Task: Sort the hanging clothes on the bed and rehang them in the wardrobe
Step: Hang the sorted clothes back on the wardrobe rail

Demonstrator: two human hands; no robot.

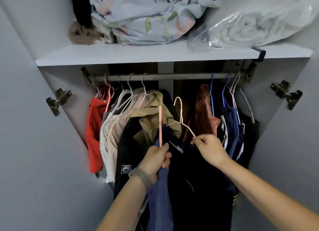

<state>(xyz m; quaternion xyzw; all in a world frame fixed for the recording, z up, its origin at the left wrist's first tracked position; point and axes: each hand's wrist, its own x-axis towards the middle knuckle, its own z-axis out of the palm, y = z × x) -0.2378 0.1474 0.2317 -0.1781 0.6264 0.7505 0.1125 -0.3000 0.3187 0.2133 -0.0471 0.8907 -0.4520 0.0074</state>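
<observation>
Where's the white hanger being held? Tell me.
In the head view, the white hanger is centre frame below the rail, unhooked, its arm pinched by the right hand, between the khaki jacket and rust garment.

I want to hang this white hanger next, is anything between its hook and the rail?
Nothing visible blocks it. The white hanger, pinched by the right hand, points its hook at a bare stretch of rail, between the khaki jacket and the rust top.
</observation>
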